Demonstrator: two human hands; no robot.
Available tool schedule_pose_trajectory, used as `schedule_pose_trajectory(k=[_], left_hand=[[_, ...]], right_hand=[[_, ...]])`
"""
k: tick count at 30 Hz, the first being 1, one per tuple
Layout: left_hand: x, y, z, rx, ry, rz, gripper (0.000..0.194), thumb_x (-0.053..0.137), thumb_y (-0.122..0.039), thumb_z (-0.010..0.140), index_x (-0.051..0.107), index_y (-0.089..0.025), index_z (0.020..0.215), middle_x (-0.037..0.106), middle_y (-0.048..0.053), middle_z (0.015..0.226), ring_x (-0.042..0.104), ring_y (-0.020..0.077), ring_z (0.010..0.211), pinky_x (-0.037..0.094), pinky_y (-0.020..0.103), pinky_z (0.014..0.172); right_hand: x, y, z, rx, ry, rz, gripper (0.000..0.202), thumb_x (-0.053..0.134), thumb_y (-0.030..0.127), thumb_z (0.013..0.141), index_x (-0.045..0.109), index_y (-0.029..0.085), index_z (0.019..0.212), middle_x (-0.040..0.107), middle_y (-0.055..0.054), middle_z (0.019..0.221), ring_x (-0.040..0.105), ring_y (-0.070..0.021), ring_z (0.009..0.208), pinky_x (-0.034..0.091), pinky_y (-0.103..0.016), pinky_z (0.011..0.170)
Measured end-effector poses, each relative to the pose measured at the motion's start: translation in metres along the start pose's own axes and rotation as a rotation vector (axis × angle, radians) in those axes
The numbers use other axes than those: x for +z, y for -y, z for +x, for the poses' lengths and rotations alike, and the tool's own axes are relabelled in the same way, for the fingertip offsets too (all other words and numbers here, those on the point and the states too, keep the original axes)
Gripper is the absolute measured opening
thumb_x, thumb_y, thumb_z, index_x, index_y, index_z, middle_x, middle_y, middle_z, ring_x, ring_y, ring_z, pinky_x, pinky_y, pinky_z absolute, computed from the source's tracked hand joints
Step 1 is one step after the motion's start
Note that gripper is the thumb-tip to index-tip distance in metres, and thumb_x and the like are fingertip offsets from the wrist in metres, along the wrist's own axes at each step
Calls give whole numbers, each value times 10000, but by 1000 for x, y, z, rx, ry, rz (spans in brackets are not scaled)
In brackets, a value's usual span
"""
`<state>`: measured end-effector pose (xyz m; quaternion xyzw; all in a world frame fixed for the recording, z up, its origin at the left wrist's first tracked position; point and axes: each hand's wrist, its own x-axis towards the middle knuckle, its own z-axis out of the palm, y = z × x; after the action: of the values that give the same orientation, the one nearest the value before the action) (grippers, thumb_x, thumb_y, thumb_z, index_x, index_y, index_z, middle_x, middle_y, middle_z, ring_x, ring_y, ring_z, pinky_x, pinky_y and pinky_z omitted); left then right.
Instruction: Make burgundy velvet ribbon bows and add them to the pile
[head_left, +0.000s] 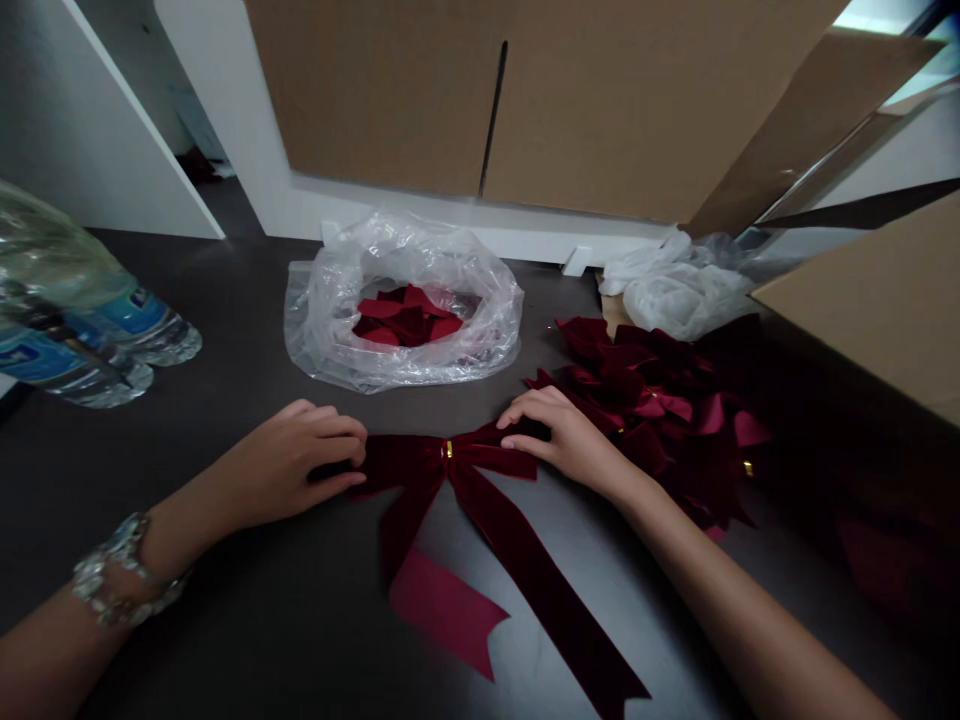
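Observation:
A dark red velvet bow [523, 522] with a gold tie at its middle lies on the dark table, its two notched tails spread toward me. My left hand [300, 462], with a beaded bracelet on the wrist, has its fingers and thumb on the bow's left loop. At the right loop, my right hand [559, 435] pinches with curled fingers and thumb around the velvet. Just right of it lies a pile of dark red bows [652, 400] with gold ties. Behind the bow, an open clear plastic bag [315, 335] holds red fabric pieces [405, 318].
Plastic bottles [142, 325] with blue labels stand at the left. A large cardboard sheet [390, 100] rises behind the table [247, 620]. Crumpled white plastic [679, 285] lies at the back right, near a cardboard flap [885, 300] at the right edge.

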<state>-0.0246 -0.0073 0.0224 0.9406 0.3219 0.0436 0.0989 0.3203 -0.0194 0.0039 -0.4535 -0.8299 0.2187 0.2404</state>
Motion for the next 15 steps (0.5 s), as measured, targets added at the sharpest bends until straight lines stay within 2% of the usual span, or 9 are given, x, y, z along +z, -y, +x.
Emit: schedule_pose_trajectory(k=[6,15], left_hand=[[-3,-1,-2,-28,24,-11,195,527,-434,879,614,-259,886,635,-10,1052,577,183,869,341,322,774],[-2,0,0,-29,28,-30,172,530,-403,882,612,-255,851,642,-25,995,577,167,835,342,306,763]], right_hand=[[-7,-4,-1,-64,71,-13,132,610,297,873,643,239,986,655,-48,1006,541,-205,979,382,-356,906],[3,-8,-4,-53,-47,-86,102,542,286,913,582,207,863,623,-44,891,531,-188,856,415,-317,795]])
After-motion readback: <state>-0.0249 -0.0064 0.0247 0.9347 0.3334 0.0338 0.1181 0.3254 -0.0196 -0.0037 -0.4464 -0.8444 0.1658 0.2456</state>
